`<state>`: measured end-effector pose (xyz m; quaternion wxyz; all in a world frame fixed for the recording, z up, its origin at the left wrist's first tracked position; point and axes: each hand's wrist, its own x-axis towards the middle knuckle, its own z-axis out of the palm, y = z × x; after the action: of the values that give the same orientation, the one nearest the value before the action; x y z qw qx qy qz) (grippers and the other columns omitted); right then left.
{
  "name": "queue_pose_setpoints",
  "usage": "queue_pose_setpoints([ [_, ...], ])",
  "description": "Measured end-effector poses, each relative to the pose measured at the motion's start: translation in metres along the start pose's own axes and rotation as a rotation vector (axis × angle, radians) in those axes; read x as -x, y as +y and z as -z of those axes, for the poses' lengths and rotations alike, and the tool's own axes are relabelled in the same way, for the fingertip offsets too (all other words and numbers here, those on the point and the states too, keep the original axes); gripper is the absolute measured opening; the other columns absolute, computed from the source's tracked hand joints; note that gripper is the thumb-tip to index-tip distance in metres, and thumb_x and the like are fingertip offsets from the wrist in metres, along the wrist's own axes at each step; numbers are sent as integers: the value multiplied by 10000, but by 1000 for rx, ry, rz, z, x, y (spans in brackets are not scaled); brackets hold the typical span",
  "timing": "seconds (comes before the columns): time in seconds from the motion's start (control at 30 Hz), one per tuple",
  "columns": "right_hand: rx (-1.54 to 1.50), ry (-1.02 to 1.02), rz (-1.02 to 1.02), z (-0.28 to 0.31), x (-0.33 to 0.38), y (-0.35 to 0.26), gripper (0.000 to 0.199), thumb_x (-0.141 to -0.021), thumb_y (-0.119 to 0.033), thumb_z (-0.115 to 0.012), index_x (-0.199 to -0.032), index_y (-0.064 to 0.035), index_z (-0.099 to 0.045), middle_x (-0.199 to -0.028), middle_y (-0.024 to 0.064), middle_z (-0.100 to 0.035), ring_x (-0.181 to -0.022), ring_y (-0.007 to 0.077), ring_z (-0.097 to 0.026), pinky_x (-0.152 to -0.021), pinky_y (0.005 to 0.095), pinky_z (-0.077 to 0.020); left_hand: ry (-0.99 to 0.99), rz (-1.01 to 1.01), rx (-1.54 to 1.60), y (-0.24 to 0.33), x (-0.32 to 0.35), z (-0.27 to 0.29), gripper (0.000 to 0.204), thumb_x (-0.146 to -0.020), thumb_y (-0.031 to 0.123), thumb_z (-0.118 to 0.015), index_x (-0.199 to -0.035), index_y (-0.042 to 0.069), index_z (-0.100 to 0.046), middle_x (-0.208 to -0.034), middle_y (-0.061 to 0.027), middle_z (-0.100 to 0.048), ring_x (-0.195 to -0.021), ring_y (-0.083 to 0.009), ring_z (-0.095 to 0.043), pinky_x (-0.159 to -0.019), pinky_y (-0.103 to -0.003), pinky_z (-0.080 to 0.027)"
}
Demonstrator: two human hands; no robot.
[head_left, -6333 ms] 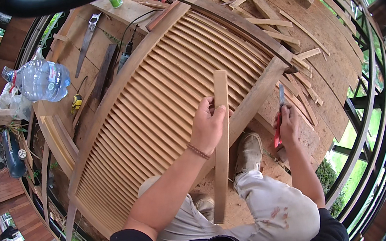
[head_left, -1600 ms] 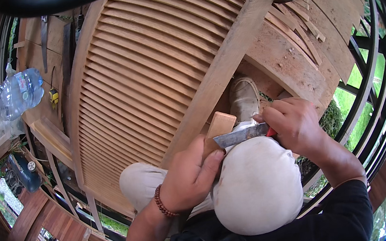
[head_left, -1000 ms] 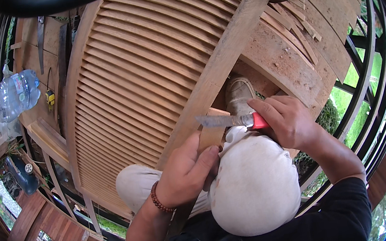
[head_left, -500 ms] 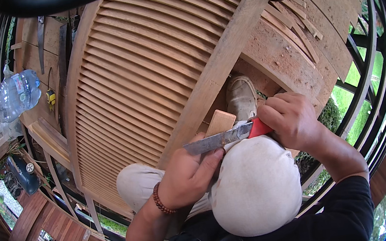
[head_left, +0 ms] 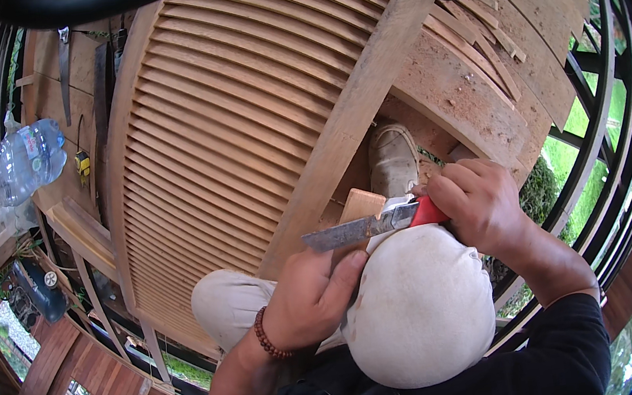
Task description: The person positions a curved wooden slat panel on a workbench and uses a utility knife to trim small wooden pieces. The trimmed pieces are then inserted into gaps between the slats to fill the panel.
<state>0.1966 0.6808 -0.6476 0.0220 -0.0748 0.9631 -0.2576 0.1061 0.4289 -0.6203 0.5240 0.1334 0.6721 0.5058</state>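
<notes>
Louvred panel (head_left: 242, 112) beyond the left grip (head_left: 308, 297), dusty boards (head_left: 461, 93) beyond the right grip (head_left: 478, 197); the former clamps a wooden strip (head_left: 362, 204), the latter a red-handled blade (head_left: 344, 234) (laid crosswise).

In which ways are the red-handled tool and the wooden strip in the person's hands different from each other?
Colour: the red-handled tool has a grey metal blade; the wooden strip is light brown.
Holding: the right hand grips the tool, while the left hand holds the strip.
Direction: the tool points mostly sideways; the strip's visible end points toward the picture's top.
Shared: both are partly covered by the hands.
</notes>
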Motion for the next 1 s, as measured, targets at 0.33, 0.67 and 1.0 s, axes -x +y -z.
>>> queue_pose_setpoints([
  [0.33,-17,28,-6,-2,4,3,146,-788,-163,-718,-849,-93,-605,-685,53,-553,-603,251,-628,-522,382,-495,82,-18,-14,-15,12,-4,277,-1029,210,-596,-942,-47,-651,-809,-235,-662,-774,-415,-642,-699,-450,-493],
  [0.67,-68,-36,79,-2,-11,9,166,-736,-163,-740,-832,-71,-641,-692,64,-577,-628,277,-632,-538,397,-490,38,71,-26,-1,6,6,279,-1059,224,-538,-1068,-23,-668,-803,-149,-675,-773,-303,-664,-721,-389,-511],
  [1.0,-45,-32,82,-5,-12,7,165,-765,-186,-736,-829,-90,-617,-683,47,-546,-600,252,-610,-524,386,-476,111,-65,-3,-1,1,-3,272,-1050,203,-540,-1103,-29,-671,-902,-220,-690,-834,-419,-663,-766,-424,-522],
])
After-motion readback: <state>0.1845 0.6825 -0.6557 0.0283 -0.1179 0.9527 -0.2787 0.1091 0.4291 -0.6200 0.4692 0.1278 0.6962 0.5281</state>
